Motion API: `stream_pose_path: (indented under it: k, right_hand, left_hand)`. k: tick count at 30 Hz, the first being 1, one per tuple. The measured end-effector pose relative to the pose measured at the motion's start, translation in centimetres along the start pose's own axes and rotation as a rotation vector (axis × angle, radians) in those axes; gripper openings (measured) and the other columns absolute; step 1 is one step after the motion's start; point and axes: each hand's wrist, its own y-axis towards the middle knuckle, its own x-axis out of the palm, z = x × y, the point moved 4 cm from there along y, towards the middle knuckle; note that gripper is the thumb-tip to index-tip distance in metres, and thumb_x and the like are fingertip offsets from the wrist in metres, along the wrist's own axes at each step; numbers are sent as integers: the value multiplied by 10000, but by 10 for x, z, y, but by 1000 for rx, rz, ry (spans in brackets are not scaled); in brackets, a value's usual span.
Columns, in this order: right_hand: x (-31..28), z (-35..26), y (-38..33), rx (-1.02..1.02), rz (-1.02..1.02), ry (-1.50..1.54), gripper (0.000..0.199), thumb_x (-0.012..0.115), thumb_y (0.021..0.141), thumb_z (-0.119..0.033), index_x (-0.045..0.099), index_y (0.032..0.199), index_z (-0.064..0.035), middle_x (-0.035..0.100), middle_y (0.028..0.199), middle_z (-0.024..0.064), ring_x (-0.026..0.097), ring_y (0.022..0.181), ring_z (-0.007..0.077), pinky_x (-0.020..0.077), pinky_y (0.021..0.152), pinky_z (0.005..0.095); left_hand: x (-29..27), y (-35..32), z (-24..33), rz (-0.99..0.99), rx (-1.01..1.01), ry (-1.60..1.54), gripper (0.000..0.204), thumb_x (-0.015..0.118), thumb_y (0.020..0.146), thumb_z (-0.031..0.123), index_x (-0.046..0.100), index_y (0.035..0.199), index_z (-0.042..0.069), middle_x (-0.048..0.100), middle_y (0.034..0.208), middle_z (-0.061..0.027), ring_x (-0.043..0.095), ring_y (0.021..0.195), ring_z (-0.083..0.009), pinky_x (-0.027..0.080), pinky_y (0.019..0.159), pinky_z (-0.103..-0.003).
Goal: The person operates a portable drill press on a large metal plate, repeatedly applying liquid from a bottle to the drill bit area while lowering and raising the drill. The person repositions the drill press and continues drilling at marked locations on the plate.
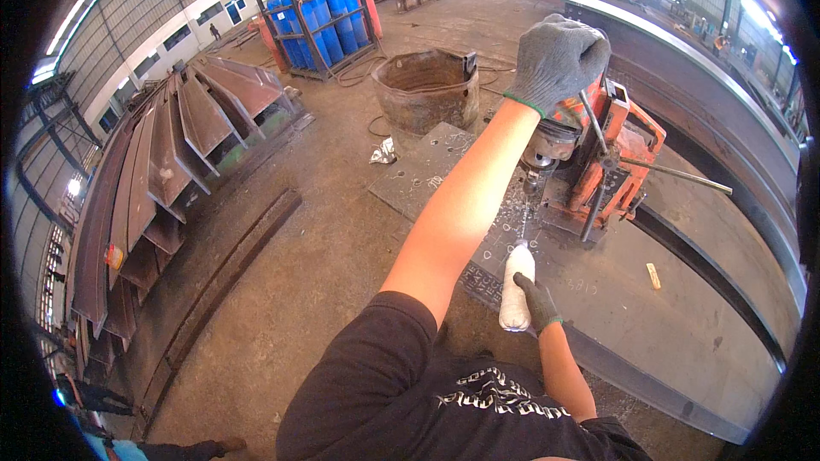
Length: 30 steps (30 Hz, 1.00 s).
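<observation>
One white bottle (517,288) gripped in the right hand (536,300); left hand (557,60) clasps one orange drill (598,162)

Left hand (557,58) in grey knit glove with green cuff edge, right hand (538,300) in darker grey glove, bare forearms, black short-sleeved shirt (410,393) with white print.

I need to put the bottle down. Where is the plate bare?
Bare steel plate lies right of the white bottle, around the small yellow stick. It is crowded by the orange drill, where the left hand rests, amid shavings.
</observation>
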Motion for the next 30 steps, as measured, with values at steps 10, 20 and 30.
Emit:
stream_pose_path:
  k: [10,20,30]
  right_hand:
    - [8,-6,-2,-126,-70,200,691,784,936,-339,522,1462,23,700,1167,133,718,918,249,615,775,397]
    - [12,-21,-8,-227,-139,315,816,844,903,-324,456,1538,12,659,1320,134,684,1085,251,581,935,396]
    - [16,-16,-11,-82,-179,239,759,836,895,-326,520,1484,33,682,1294,135,689,1077,238,583,903,379]
  left_hand:
    - [-2,-2,0,89,14,-26,229,695,882,315,778,772,132,763,809,-66,721,800,-312,579,716,-463]
    - [-8,-2,1,-48,-19,12,307,649,964,393,824,928,142,798,955,-91,744,897,-334,594,811,-450]
    - [-8,-5,2,45,-51,-34,221,698,889,344,801,820,161,785,885,-69,740,881,-309,592,772,-455]
